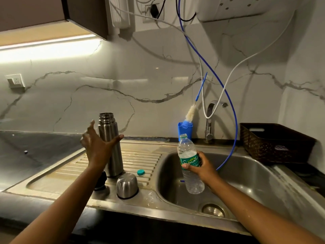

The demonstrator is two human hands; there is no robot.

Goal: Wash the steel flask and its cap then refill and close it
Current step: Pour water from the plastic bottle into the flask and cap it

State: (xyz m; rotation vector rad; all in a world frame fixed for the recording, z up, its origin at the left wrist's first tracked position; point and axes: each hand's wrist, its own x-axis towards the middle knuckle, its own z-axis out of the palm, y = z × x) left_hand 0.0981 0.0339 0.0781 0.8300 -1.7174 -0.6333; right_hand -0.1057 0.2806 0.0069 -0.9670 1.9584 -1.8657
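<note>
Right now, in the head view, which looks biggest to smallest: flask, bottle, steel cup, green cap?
Biggest: flask and bottle, too alike to rank.
Then: steel cup.
Smallest: green cap.

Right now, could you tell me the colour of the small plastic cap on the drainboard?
The plastic cap is teal; head view.

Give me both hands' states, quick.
Left hand: open, fingers spread at the flask, not gripping it.
Right hand: holding the bottle over the sink.
</note>
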